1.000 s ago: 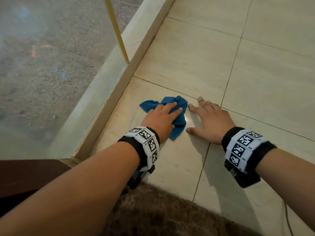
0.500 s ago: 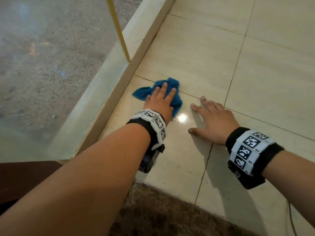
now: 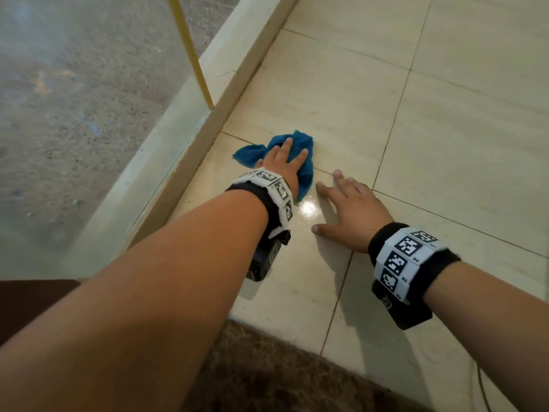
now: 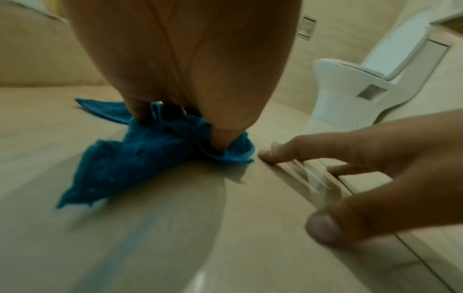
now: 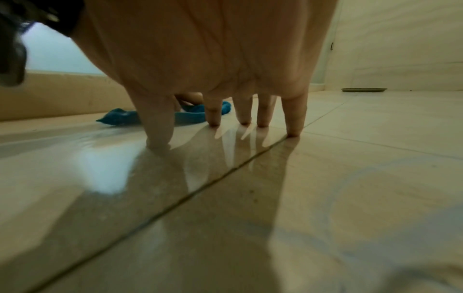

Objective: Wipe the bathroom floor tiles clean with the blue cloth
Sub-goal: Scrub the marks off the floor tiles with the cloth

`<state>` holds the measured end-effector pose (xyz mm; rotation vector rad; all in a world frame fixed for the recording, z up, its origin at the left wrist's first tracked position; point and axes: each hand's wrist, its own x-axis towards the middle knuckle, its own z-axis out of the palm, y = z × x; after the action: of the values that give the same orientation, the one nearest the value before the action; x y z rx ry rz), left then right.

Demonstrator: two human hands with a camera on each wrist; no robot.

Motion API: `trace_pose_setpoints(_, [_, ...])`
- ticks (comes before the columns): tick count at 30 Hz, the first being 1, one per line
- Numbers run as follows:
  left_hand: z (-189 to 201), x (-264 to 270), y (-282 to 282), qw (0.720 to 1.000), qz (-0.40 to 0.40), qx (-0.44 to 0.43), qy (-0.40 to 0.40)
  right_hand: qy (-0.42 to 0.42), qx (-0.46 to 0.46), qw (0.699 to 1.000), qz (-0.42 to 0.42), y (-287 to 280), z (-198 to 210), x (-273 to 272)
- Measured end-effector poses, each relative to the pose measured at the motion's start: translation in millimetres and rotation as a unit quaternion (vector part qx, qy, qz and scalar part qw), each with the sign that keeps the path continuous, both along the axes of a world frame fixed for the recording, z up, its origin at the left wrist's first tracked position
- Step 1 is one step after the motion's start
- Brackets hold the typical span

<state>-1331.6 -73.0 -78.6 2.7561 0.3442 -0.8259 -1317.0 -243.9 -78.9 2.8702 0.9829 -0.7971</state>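
Note:
The blue cloth (image 3: 304,142) lies bunched on the beige floor tiles (image 3: 445,129), close to the shower curb. My left hand (image 3: 283,159) presses down on it with straight, spread fingers. In the left wrist view the cloth (image 4: 130,158) spreads out under the left hand (image 4: 195,79), one corner trailing toward the camera. Just right of the cloth, my right hand (image 3: 347,203) rests flat on the tile, fingers spread, holding nothing. Seen from the right wrist, the fingertips (image 5: 293,126) touch the glossy floor with the cloth (image 5: 117,117) behind them.
A raised stone curb (image 3: 184,162) with a glass panel and a yellow edge strip (image 3: 193,55) runs along the left. A dark brown mat (image 3: 267,367) lies near me. A white toilet (image 4: 350,95) stands ahead on the right. A thin cable (image 3: 481,388) lies at lower right.
My left hand has pushed the cloth forward, away from me and slightly toward the curb, leaving a shiny patch of tile behind it. The right hand has stayed in place.

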Motion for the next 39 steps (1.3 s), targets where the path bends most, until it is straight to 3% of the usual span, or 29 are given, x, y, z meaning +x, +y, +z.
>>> trace_pose_setpoints(8, [-3.0,-79.7,-8.3,0.999,-0.033,0.021,-0.002,0.002,-0.01,1.0,-0.016,9.2,7.6,-3.5])
trace_pose_setpoints(12, [0.6,-98.7,20.2,0.996,0.09,0.019,0.013,-0.028,0.017,0.999,0.023,22.6,15.9,-11.0])
trace_pose_setpoints(14, [7.1,-103.3,33.3,0.99,0.136,0.027,0.039,-0.003,-0.004,0.999,0.038,28.0,15.8,-17.6])
trace_pose_setpoints(16, [9.3,-108.8,30.1,0.99,0.129,0.032,0.046,0.032,-0.027,0.999,0.032,28.8,12.2,-24.2])
trace_pose_setpoints(20, [3.7,-120.1,-6.5,0.999,0.003,0.028,0.027,0.024,-0.022,0.999,0.022,25.7,4.6,-29.3])
trace_pose_setpoints(22, [-0.5,-123.6,-16.8,0.999,-0.022,0.023,0.022,0.027,-0.026,0.999,0.021,26.2,4.4,-28.5])
trace_pose_setpoints(29, [10.0,-128.4,-6.9,0.983,0.166,0.052,0.055,0.027,-0.035,0.999,0.025,27.8,5.1,-28.4])
trace_pose_setpoints(39, [17.5,-141.5,-1.5,0.99,0.121,0.043,0.052,0.028,-0.037,0.999,0.023,28.2,5.5,-27.8])
